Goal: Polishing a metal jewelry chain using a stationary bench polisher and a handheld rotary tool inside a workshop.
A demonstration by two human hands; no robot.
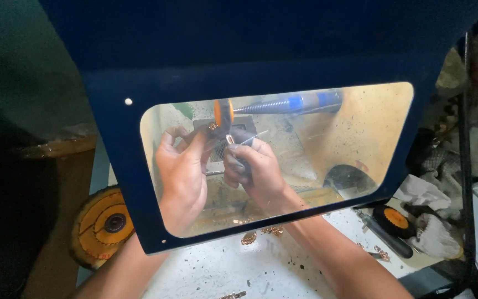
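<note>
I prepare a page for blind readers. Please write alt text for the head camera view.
Behind a clear window in a dark blue shield, the left hand and right hand hold a small metal piece up to an orange polishing wheel on a spindle. Small copper-coloured pieces lie on the white bench below.

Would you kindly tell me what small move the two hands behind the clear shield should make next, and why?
Probably ease the small metal piece up a touch toward the orange-hubbed dark polishing wheel. Both the left hand and right hand pinch it just below the wheel, behind the blue-framed clear shield; contact itself is too small to confirm.
</note>
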